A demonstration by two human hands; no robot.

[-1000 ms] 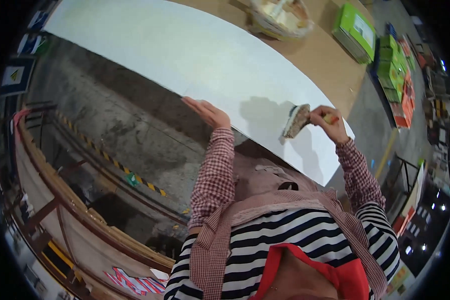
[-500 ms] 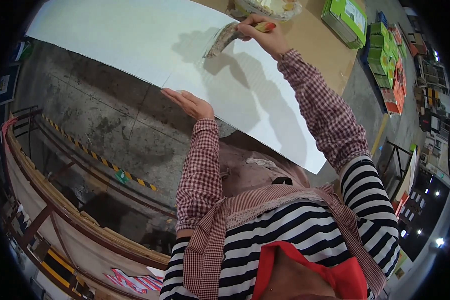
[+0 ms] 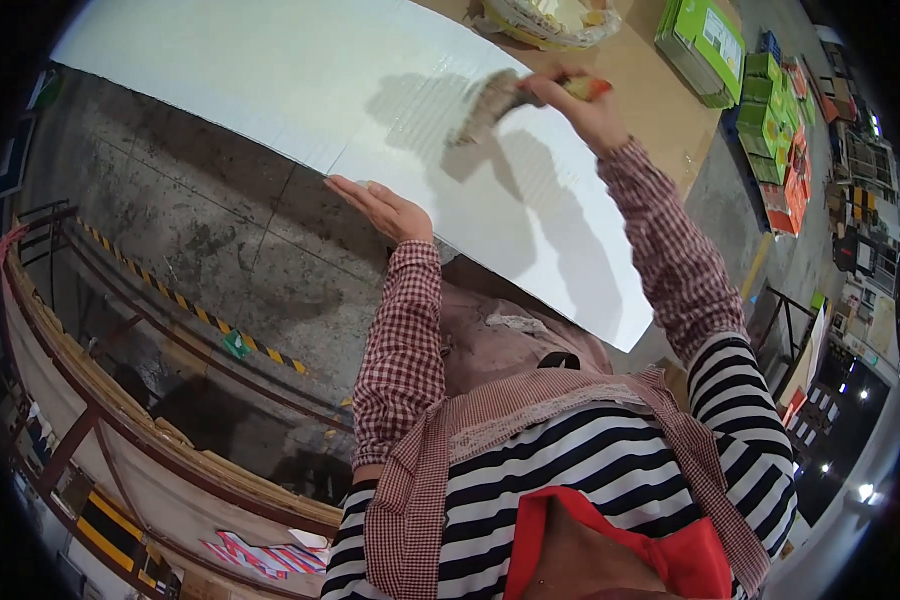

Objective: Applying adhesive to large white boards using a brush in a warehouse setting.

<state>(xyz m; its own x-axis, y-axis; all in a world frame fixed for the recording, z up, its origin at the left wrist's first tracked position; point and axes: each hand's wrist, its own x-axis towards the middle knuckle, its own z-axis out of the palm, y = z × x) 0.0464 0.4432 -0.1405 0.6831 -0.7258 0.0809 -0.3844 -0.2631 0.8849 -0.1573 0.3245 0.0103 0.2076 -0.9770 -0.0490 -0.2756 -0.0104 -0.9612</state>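
A long white board or cardboard sheet (image 3: 240,75) lies in front of me, with wet-looking streaks on part of its surface. My right hand (image 3: 592,112) is closed around the red-and-yellow handle of a wide paintbrush (image 3: 485,108). The brush is smeared by motion, its pale, caked bristles pointing down-left at the sheet; whether they touch it I cannot tell. At the sheet's near edge, my left hand (image 3: 388,210) is open with fingers stretched out together, fingertips against the edge. Beyond the brush stands a round tub (image 3: 555,35) of pale yellowish stuff, lined with clear plastic.
Brown cardboard (image 3: 660,135) lies under the tub and sheet. A stack of flat green boxes (image 3: 700,50) sits at the far right. Beyond it, green and orange cartons (image 3: 775,130) are piled. On the left, a metal-framed rack (image 3: 100,400) stands on the concrete floor (image 3: 210,210).
My right hand has swept the brush to the right and slightly nearer me. The left hand has stayed at the sheet's edge.
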